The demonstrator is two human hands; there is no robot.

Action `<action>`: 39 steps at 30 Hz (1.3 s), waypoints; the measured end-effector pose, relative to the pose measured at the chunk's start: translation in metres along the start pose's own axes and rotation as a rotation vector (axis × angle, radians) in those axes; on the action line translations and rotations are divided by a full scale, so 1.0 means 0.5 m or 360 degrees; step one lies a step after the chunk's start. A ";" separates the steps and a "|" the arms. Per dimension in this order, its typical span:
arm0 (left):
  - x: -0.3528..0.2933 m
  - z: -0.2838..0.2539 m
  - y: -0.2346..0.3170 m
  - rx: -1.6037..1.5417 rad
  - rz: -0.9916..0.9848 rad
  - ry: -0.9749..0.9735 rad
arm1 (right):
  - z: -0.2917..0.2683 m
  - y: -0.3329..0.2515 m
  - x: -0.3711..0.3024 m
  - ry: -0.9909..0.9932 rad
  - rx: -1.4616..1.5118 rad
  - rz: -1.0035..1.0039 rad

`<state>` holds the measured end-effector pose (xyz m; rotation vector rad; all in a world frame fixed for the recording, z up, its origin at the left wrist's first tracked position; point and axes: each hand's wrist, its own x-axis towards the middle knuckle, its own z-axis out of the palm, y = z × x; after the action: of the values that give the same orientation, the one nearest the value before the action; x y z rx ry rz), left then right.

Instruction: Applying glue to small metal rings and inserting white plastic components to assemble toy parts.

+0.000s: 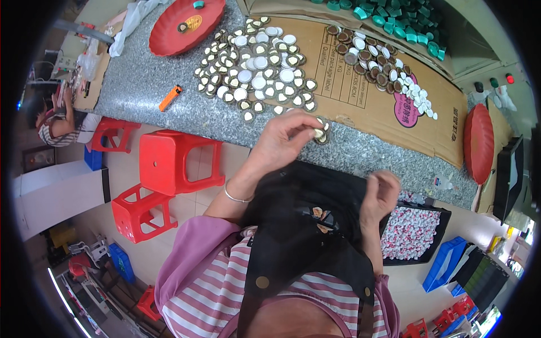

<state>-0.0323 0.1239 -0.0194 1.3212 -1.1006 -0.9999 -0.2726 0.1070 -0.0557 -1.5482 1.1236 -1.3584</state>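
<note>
My left hand is at the front edge of the grey speckled counter, thumb and fingers pinched on a small round disc with a pale top. Beyond it spreads a large group of dark-rimmed round discs, many with cream or white pieces on top. My right hand is raised over the counter's front edge at the side of my black apron. Its fingers are bent and slightly blurred, thumb apart, with nothing visible between them.
Flattened cardboard covers part of the counter, bearing brown and white discs. Green fluted cups fill a box behind. Red trays lie at both ends, with an orange cutter nearby. Red stools stand left; another person sits farther off.
</note>
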 end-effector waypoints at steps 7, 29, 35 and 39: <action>0.034 -0.015 0.028 0.0741 0.0211 -0.0112 | -0.210 0.043 0.047 0.0979 -0.0697 0.0042; 0.328 0.062 0.006 0.1466 0.0504 0.0123 | -0.235 0.046 0.113 0.0895 -0.0407 0.0020; 0.269 0.081 0.026 0.0979 0.0606 0.0006 | -0.088 -0.027 0.094 0.0039 0.0066 0.0210; 0.147 0.097 0.056 0.0405 0.0635 -0.0430 | -0.005 -0.063 0.117 -0.0296 0.0331 0.0488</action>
<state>-0.0654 0.0422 0.0087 1.1181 -1.6674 -0.7687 -0.2690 0.0612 -0.0075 -1.2646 1.0207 -1.0658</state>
